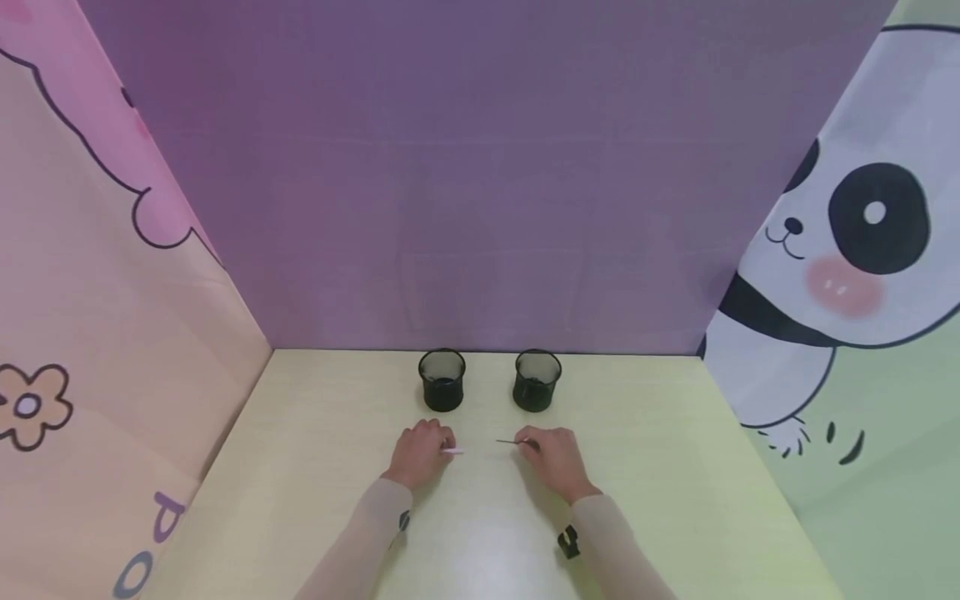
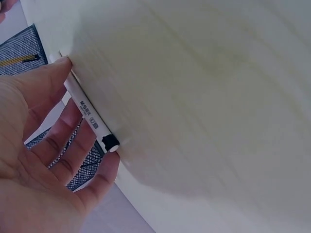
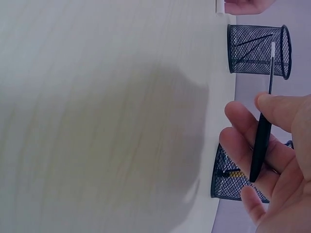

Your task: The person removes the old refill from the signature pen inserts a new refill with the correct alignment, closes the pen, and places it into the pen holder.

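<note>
My left hand is low over the table and holds a white marker with a black end and small print along its barrel. The thumb is at one end and a fingertip at the other. To the right, my right hand pinches a slim tool between thumb and fingers. It has a black tapered handle, a thin metal shaft and a pale tip; its exact kind I cannot tell. Beyond the hands stand two black mesh pen holders, the left one and the right one.
Thin dark sticks lean inside the left holder, and a yellow item shows in the right one. The pale wooden table meets a purple backdrop behind the holders. Printed side walls, one with a panda, flank the table.
</note>
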`<state>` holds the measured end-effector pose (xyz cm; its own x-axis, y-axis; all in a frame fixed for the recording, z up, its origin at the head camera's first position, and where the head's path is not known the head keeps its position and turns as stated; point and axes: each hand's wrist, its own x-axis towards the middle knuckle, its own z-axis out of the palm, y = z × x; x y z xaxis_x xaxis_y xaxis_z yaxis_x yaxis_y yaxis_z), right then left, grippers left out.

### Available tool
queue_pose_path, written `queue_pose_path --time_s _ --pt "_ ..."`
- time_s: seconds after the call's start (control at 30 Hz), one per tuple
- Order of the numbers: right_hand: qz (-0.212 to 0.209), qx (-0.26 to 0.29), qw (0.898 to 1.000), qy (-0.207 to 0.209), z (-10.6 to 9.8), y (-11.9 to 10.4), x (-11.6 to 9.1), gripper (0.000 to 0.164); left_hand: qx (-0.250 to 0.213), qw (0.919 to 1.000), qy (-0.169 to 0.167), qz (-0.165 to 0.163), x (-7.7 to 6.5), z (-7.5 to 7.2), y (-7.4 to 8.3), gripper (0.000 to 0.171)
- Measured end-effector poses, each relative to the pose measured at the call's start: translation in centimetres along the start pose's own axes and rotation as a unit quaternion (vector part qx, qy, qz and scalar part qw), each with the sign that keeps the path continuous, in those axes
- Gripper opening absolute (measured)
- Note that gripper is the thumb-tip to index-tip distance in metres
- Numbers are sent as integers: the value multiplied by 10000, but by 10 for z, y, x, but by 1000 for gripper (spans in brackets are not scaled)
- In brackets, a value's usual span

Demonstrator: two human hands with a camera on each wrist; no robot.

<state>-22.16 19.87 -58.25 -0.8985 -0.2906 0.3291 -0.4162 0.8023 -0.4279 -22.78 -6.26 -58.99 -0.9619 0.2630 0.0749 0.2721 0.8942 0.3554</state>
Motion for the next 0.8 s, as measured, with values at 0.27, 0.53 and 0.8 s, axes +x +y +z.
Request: queue_pose_path --time_s 0.27,0.53,0.8 --pt "-39 -4 10000 -4 2 -3 1 10 -366 9982 119 452 1 -7 10 20" --pt "-373 -17 9993 53 3 -11 4 10 -605 9911 382 1121 4 -19 30 19" --pt "-520 88 9986 54 5 -14 4 12 -643 9906 405 1140 4 -19 35 10"
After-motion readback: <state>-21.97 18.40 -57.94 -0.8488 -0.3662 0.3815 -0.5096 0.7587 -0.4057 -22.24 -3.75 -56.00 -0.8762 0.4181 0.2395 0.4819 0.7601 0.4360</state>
